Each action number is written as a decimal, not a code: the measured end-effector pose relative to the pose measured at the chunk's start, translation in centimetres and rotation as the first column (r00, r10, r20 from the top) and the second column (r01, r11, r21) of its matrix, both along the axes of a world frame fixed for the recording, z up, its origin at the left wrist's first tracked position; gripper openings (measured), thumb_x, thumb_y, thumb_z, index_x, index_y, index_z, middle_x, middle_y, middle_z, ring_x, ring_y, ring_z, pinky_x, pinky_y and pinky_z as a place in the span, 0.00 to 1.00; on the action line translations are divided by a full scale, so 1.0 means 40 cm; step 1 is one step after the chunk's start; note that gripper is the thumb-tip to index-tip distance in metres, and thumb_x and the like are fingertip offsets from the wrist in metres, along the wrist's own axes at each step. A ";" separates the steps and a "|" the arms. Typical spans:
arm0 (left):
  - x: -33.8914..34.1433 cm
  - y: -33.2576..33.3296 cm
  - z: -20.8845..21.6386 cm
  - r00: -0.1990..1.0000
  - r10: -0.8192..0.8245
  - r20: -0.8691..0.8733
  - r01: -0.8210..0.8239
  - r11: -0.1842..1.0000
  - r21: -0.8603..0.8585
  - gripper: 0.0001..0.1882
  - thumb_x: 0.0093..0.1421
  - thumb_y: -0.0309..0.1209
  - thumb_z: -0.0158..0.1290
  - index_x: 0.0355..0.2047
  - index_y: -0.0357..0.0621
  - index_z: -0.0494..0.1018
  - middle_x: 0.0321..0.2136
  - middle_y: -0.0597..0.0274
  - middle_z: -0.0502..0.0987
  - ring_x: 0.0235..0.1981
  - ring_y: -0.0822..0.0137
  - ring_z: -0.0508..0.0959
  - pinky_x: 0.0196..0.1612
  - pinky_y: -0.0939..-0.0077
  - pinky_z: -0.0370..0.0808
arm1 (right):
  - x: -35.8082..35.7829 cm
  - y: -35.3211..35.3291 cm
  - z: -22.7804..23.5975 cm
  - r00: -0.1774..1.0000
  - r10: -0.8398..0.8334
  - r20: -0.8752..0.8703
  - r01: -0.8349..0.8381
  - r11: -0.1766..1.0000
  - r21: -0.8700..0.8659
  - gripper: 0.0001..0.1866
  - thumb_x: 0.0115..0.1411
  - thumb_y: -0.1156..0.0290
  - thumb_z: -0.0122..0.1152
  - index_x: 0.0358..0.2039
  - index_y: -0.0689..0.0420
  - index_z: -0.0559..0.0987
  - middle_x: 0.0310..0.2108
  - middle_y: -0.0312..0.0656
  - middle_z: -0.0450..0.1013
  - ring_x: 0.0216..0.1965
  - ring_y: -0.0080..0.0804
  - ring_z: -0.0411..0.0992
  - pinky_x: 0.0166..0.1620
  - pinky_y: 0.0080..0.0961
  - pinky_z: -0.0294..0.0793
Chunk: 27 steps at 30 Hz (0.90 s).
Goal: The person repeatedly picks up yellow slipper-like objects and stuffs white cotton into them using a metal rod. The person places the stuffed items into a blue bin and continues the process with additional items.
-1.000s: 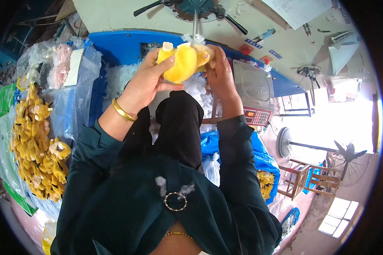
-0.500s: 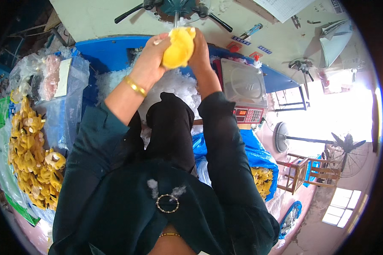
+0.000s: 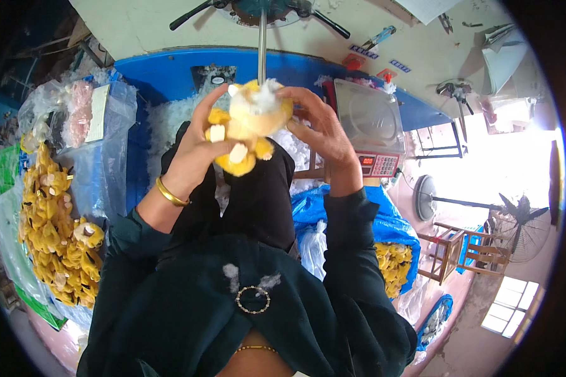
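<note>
A small yellow and cream plush toy point(image 3: 253, 122) is held up above my lap, with white stuffing point(image 3: 266, 98) bulging from its top. My left hand point(image 3: 194, 147) grips the toy's left side, thumb across its small limbs. On the other side my right hand point(image 3: 324, 129) has its fingers and thumb closed around the toy's edge beside the stuffing. The thin metal tube point(image 3: 262, 53) of the bench machine point(image 3: 264, 9) points down at the toy. Whether its tip touches the stuffing is hard to make out.
Loose white stuffing point(image 3: 170, 119) lies around my legs under the blue bench edge point(image 3: 163, 63). Many yellow plush skins point(image 3: 56, 226) are heaped at left; more fill a blue bag point(image 3: 393, 217) at right. A digital scale point(image 3: 368, 125) stands right of my hand.
Both hands have drawn the toy down and away from the tube, baring more of the tube. The toy has turned, showing its limbs and the stuffing at its top.
</note>
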<state>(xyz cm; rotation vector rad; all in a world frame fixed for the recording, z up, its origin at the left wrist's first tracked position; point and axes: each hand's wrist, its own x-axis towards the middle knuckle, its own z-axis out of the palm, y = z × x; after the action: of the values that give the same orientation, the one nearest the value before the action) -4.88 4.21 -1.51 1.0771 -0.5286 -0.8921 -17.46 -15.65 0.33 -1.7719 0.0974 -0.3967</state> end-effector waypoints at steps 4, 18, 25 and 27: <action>-0.040 0.023 -0.014 0.929 0.078 0.362 -0.089 0.996 0.015 0.45 0.45 0.18 0.60 0.64 0.44 0.55 0.59 0.59 0.61 0.59 0.64 0.64 0.60 0.70 0.64 | -0.008 0.037 0.012 0.975 -0.222 0.013 0.182 0.759 -0.625 0.25 0.45 0.63 0.73 0.42 0.61 0.78 0.37 0.46 0.76 0.42 0.36 0.73 0.41 0.28 0.73; -0.022 0.105 -0.041 0.791 0.094 0.605 -0.206 0.971 0.119 0.44 0.44 0.24 0.66 0.62 0.45 0.59 0.57 0.58 0.64 0.55 0.64 0.69 0.58 0.70 0.67 | -0.144 -0.074 -0.072 0.837 -0.423 -0.346 0.265 0.868 -0.420 0.28 0.46 0.64 0.73 0.45 0.64 0.74 0.34 0.43 0.76 0.30 0.27 0.75 0.31 0.24 0.75; -0.054 0.109 -0.032 0.854 0.061 0.517 -0.137 0.984 0.110 0.42 0.46 0.27 0.65 0.61 0.42 0.59 0.57 0.55 0.64 0.57 0.63 0.67 0.58 0.68 0.65 | -0.035 0.140 -0.022 0.967 -0.233 -0.099 0.204 0.948 -0.243 0.35 0.45 0.73 0.68 0.56 0.57 0.69 0.51 0.47 0.68 0.47 0.31 0.71 0.48 0.26 0.73; -0.070 0.105 -0.051 0.714 0.065 0.697 -0.142 0.989 0.053 0.40 0.48 0.30 0.64 0.60 0.40 0.59 0.54 0.50 0.66 0.56 0.59 0.69 0.58 0.67 0.66 | -0.017 0.140 -0.062 0.955 -0.215 -0.204 0.170 0.961 -0.219 0.33 0.47 0.76 0.64 0.56 0.59 0.67 0.48 0.54 0.70 0.48 0.45 0.71 0.49 0.33 0.72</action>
<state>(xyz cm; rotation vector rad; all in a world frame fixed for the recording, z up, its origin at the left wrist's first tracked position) -7.69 8.41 -3.54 1.5287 -1.0459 -0.3802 -18.14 -10.04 -2.15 -2.0096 0.4081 -0.3532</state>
